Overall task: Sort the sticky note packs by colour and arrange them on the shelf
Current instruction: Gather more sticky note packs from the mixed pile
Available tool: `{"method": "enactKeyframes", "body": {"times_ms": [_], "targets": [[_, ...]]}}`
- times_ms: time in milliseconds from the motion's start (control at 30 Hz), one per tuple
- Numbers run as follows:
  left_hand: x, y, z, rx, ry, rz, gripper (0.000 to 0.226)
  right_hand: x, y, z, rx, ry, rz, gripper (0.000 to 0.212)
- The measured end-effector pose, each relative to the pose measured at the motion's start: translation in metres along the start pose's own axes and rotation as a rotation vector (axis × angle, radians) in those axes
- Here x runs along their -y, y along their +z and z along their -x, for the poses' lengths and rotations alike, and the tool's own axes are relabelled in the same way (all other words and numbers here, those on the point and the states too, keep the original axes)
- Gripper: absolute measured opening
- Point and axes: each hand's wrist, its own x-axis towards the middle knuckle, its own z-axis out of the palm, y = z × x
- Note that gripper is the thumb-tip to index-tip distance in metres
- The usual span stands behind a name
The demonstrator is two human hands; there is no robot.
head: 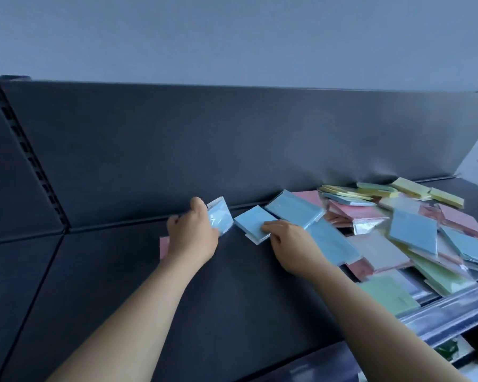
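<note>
A blue pack [218,217] in clear wrap is being gripped by the left hand [191,232], fingers curled round it, close to the back panel [204,147]. A second pack [253,226], also blue, is lying flat on the shelf [232,299] between the hands, with the right hand [290,241] resting bent fingers on it; whether it is gripping cannot be told. A mixed pile [411,232] is lying right of the right hand, and a pink pack [164,245] is showing just left of the left wrist.

Shop: slotted gondola shelf [232,299], price rail [447,312]
</note>
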Motion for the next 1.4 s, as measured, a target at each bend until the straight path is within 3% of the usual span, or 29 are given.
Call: {"method": "enactKeyframes", "body": {"times_ms": [167, 267, 433, 600, 833, 1000, 1233, 1400], "targets": [[0.017, -0.018, -0.001, -0.039, -0.094, 0.242, 0.022, 0.012, 0.000, 0.006, -0.017, -0.020, -0.145, 0.022], [0.024, -0.029, 0.001, -0.025, -0.116, 0.288, 0.025, 0.020, -0.001, -0.001, 0.020, 0.120, -0.177, 0.040], [0.032, -0.035, 0.014, -0.034, -0.142, 0.362, 0.013, 0.030, 0.002, -0.017, 0.134, 0.188, -0.096, 0.044], [0.040, -0.043, 0.029, -0.059, -0.191, 0.435, 0.009, 0.036, -0.006, -0.021, 0.110, 0.198, -0.302, 0.066], [0.068, -0.062, 0.054, -0.139, -0.276, 0.487, 0.015, 0.070, -0.015, -0.023, -0.033, 0.051, -0.636, 0.030], [0.098, -0.079, 0.080, -0.199, -0.342, 0.555, 0.016, 0.118, -0.009, -0.012, -0.009, -0.050, -0.712, 0.024], [0.162, -0.123, 0.129, -0.303, -0.406, 0.607, 0.061, 0.204, 0.014, 0.008, 0.085, -0.128, -0.741, 0.021], [0.231, -0.162, 0.170, -0.362, -0.443, 0.540, 0.036, 0.285, 0.039, 0.030, 0.132, -0.194, -0.742, 0.020]]}}
